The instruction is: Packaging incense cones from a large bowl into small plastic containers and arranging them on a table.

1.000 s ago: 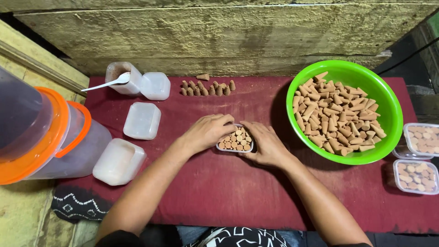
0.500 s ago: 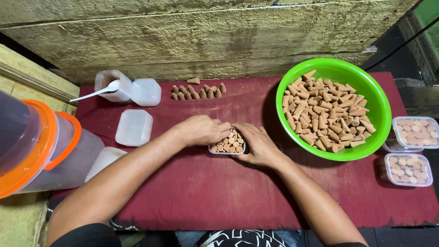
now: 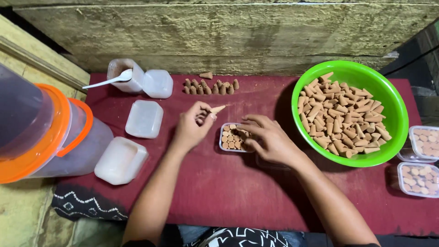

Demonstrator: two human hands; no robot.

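Observation:
A small clear plastic box (image 3: 227,138) packed with upright brown incense cones sits on the red cloth (image 3: 228,192). My left hand (image 3: 192,126) is raised just left of it and pinches one tan cone (image 3: 217,109) between thumb and fingers, tip pointing right. My right hand (image 3: 267,137) rests over the right side of the box, fingers spread and touching the cones inside, hiding part of it. A green bowl (image 3: 393,108) heaped with loose cones stands to the right.
A row of upright cones (image 3: 211,86) stands at the back. White lids (image 3: 144,119) and an open tub with a white spoon (image 3: 122,76) lie at the left, beside orange-rimmed clear buckets (image 3: 59,132). Two filled boxes (image 3: 418,178) sit at the right edge.
My left hand has lifted off the small box and drawn one cone up and to the left. My right hand has opened its fingers over the box.

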